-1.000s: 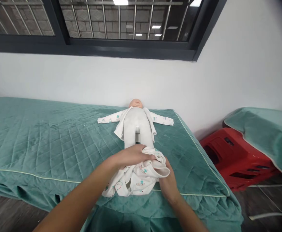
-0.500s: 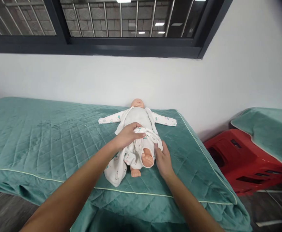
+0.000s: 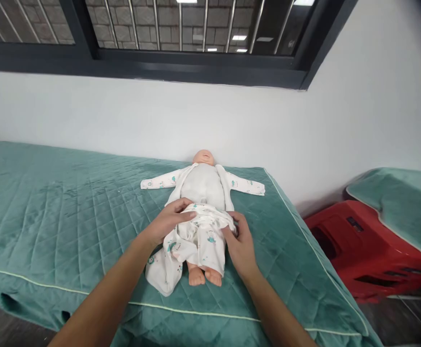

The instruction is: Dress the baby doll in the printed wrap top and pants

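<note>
A baby doll lies on its back on the green quilted bed cover, head toward the wall and bare feet toward me. Its arms are spread in the sleeves of an open white printed top, over a plain white body. White printed baby pants cover both legs, bunched around the hips. My left hand grips the waistband at the left, thumb over the cloth. My right hand pinches the gathered cloth at the right hip. A loose flap of printed cloth lies left of the legs.
The quilted bed stretches off to the left, against a white wall below a dark-framed window with metal bars. Right of the bed stands a red plastic piece, partly covered by a green cloth.
The doll's raised leg has come down, so both feet now lie side by side. Both hands have moved apart along the waistband, the left one leftward. The view has shifted slightly.
</note>
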Tool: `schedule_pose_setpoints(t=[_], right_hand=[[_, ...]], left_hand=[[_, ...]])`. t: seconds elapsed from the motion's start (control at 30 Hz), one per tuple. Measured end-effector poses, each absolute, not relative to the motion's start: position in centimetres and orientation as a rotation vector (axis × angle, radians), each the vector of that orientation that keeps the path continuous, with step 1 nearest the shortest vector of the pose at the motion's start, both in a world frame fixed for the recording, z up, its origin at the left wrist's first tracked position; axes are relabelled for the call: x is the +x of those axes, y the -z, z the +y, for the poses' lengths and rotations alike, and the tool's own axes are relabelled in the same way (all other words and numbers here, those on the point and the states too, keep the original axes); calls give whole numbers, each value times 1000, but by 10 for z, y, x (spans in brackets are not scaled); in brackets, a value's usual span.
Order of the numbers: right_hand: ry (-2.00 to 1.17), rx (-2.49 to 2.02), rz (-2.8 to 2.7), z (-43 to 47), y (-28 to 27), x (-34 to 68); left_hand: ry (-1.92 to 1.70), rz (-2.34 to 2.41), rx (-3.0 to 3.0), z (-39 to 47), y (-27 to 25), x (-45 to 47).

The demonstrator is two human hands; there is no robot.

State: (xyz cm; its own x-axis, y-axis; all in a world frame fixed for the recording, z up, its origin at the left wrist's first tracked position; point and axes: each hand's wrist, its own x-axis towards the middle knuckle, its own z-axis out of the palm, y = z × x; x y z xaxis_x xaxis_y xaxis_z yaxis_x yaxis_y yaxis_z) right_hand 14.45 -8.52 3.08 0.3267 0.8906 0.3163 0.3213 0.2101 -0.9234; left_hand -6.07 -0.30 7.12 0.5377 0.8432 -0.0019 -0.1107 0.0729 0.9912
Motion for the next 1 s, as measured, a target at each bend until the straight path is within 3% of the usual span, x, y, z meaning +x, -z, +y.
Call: schedule_pose_setpoints(t=[0.17, 0.37, 0.47, 0.67, 1.0], right_hand=[[-603, -1264, -1486, -59, -72, 140], [-1285, -1120, -2102, -7, -111, 131], [-1596, -963, -1850, 3, -94, 131], [-1786, -774, -1156, 1, -61, 141], [-1936, -544, -1177, -3, -61, 147]], left_hand=[[-981, 654, 943, -5, -50, -60], [-995, 606, 879, -6, -49, -61], [-1000, 607, 876, -3, -47, -63], [-970, 640, 897, -3, -44, -61], [-913, 529, 960, -2, -37, -63]])
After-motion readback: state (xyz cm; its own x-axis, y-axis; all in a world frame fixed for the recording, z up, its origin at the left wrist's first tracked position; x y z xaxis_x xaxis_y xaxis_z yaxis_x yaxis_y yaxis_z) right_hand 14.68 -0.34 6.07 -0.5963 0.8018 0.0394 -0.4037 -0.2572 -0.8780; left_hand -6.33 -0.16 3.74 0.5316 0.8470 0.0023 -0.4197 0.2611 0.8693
